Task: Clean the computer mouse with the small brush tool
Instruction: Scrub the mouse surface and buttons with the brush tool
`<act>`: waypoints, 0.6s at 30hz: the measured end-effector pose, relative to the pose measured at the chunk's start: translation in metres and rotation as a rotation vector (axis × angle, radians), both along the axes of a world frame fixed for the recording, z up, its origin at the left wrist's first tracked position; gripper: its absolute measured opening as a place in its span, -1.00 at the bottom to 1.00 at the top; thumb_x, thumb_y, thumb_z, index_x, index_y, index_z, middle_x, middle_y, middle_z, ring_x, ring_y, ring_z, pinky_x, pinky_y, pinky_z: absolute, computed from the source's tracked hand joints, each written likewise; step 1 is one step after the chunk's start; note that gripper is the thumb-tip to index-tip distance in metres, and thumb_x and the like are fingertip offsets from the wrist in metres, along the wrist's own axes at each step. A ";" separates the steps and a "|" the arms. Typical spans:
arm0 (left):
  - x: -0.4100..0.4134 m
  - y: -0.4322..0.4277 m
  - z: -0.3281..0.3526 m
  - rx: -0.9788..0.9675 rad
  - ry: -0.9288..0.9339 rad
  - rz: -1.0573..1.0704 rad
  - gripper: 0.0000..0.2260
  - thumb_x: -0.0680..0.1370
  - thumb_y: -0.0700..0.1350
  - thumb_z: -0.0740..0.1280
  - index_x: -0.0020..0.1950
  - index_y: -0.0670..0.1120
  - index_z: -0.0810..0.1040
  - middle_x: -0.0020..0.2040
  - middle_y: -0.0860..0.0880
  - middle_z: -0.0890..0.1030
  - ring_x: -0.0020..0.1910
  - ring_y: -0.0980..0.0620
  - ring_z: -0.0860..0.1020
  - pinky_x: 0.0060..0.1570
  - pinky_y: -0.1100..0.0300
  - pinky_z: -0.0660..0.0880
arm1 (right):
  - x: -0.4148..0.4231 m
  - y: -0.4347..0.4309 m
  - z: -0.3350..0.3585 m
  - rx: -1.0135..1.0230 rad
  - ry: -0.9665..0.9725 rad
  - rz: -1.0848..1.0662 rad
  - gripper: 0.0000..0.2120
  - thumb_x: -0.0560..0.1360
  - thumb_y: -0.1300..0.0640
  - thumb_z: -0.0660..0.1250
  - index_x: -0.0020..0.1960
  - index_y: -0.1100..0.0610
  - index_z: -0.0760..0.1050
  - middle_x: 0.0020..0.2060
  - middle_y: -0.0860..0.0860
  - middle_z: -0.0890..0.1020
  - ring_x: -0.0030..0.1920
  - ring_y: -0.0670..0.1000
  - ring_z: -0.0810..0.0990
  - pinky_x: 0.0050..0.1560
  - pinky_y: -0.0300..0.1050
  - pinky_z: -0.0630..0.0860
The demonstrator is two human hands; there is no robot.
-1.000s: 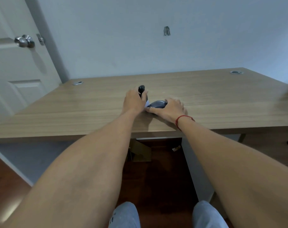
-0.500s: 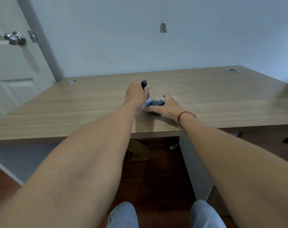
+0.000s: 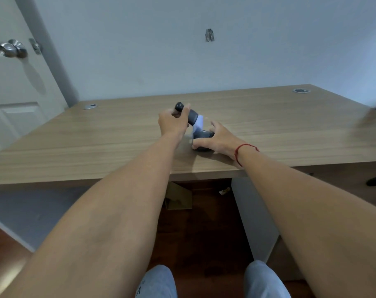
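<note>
- Pale blue-grey walls close off the room behind a light wooden desk point(image 3: 118, 147), whose top runs to the far wall and carries two round metal cable grommets, one at the far left point(image 3: 90, 106) and one at the far right point(image 3: 301, 90).
- At the left stands a white panelled door point(image 3: 17, 100) with a round metal knob point(image 3: 11, 49); a small dark mark point(image 3: 209, 35) sits high on the wall.
- Under the desk lie a dark wooden floor and a brown cardboard box point(image 3: 178, 195); grey trouser knees show at the bottom edge.
- Left hand point(image 3: 172, 123) is curled tight round the dark handle of the small brush tool point(image 3: 190, 116), held tilted, its dark end poking up past the fingers and its pale bristle head angled down to the right.
- Those bristles meet the top of the computer mouse point(image 3: 202, 135), though blur hides the exact contact.
- Right hand point(image 3: 219, 138), with a red string at the wrist, pins the dark mouse on the desk near the front edge, thumb along its near side and fingers spread loosely over the far side.
</note>
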State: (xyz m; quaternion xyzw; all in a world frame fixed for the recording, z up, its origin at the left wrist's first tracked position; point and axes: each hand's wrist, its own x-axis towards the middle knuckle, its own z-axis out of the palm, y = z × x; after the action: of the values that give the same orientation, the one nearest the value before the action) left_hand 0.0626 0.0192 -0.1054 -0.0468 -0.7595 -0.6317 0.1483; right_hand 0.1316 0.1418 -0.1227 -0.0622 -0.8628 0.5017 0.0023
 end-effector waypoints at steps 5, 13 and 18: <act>0.001 -0.001 0.002 -0.312 0.025 0.006 -0.62 0.49 0.02 0.38 -0.43 -0.15 0.38 -0.43 -0.04 0.42 -0.32 -0.07 0.41 -0.30 0.14 0.37 | -0.001 0.003 -0.003 -0.032 0.013 0.005 0.15 0.24 -0.07 0.59 0.62 0.01 -0.02 0.51 0.10 0.32 0.44 0.12 0.38 0.44 0.10 0.35; 0.003 0.013 0.004 -0.293 0.034 -0.007 -0.60 0.50 -0.01 0.37 -0.46 -0.10 0.33 -0.45 -0.03 0.40 -0.32 -0.06 0.41 -0.28 0.18 0.35 | 0.001 0.000 -0.004 -0.029 0.033 0.008 0.10 0.19 -0.13 0.58 0.58 0.02 0.10 0.40 -0.02 0.42 0.37 0.07 0.44 0.41 0.12 0.39; 0.004 0.021 0.013 -0.254 0.061 -0.051 -0.64 0.48 0.00 0.39 -0.33 -0.28 0.51 -0.38 -0.10 0.51 -0.33 -0.06 0.50 -0.27 0.08 0.53 | 0.000 0.003 -0.003 -0.053 0.082 0.052 -0.32 0.31 0.09 0.56 0.37 0.02 0.38 0.09 -0.05 0.61 0.12 -0.02 0.57 0.15 -0.08 0.49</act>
State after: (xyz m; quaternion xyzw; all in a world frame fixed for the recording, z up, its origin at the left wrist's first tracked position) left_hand 0.0671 0.0400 -0.0927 -0.1039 -0.8270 -0.5323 0.1480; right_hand 0.1320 0.1452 -0.1258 -0.0191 -0.8496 0.5265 0.0230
